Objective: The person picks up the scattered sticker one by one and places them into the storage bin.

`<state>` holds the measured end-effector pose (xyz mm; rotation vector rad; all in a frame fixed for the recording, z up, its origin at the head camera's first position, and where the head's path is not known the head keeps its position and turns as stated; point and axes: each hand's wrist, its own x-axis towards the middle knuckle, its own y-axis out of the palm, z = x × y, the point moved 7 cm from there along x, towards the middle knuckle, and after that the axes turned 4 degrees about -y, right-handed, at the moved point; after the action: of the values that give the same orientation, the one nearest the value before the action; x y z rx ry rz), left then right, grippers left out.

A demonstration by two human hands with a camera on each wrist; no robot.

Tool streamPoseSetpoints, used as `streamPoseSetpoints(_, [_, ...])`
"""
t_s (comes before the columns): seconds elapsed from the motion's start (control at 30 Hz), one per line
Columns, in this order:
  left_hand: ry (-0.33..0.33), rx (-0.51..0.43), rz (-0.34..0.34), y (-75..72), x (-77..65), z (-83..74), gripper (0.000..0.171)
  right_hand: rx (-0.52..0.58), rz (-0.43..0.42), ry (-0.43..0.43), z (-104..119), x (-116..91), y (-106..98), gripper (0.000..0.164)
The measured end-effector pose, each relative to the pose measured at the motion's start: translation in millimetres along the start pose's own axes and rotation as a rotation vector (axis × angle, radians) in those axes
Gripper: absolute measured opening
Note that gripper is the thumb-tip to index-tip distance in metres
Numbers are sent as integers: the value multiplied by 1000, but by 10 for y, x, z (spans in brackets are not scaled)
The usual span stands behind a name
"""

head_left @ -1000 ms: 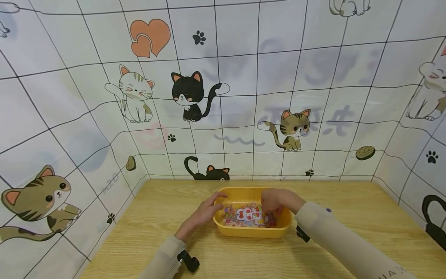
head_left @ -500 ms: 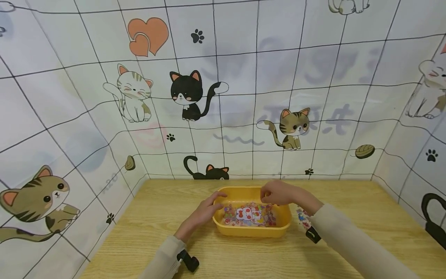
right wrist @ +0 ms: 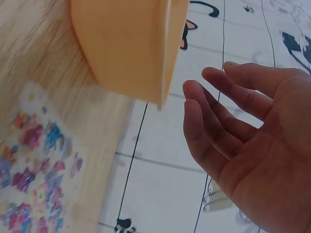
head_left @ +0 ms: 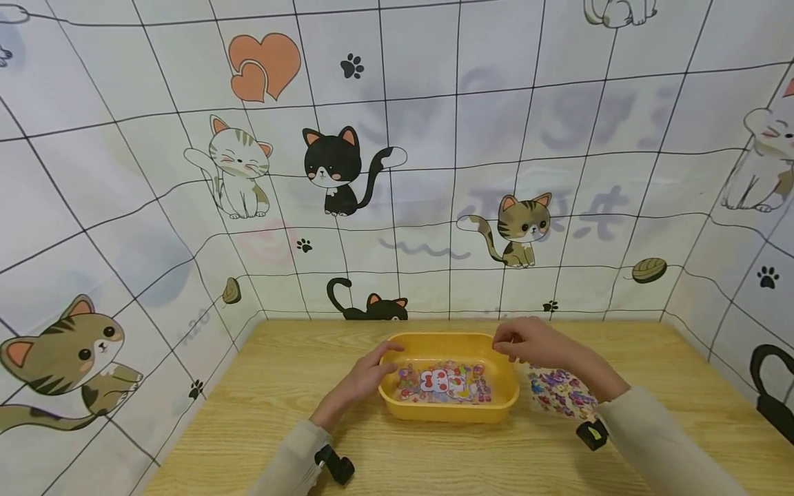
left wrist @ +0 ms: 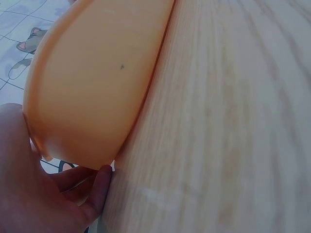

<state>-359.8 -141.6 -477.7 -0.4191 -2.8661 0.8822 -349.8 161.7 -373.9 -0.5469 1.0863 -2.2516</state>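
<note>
A yellow plastic basin [head_left: 446,413] sits on the wooden table. My left hand [head_left: 366,375] holds its left end; in the left wrist view the hand [left wrist: 43,194] wraps the end wall, fingers low near the table. On the basin's floor lies a clear, colourful sheet [head_left: 443,382] with a white cartoon figure with a red bow. My right hand [head_left: 530,342] hovers by the right rim. Seen from the right wrist, its fingers [right wrist: 197,128] are loosely bent with nothing between them. Below the right forearm, a clear sheet of small multicoloured pictures [head_left: 561,393] lies on the table.
A white wall covering [head_left: 422,207] with a black grid and cartoon cats rises behind the table and along both sides. Bare wood [head_left: 428,461] shows in front of the basin. Black camera mounts [head_left: 335,463] are on both wrists.
My right hand has come up out of the basin and moved right, past its rim. The sheet beside the basin, earlier covered by the right sleeve, now shows. My left hand stays put.
</note>
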Motion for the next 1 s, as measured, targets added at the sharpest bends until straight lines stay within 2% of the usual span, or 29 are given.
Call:
streamPoseSetpoints(0.07, [-5, -6, 0, 1, 0, 4, 37, 14, -31, 28, -108, -87, -32, 19])
streamPoseSetpoints(0.33, [5, 11, 6, 7, -10, 5, 37, -2, -153, 33, -467, -425, -115, 14])
streamPoseSetpoints(0.7, [-8, -2, 15, 10, -17, -1, 35, -30, -229, 137, -768, -812, -157, 16])
streamPoseSetpoints(1.0, [-9, -7, 11, 6, -11, -8, 35, -40, -222, 170, -886, -951, -199, 19])
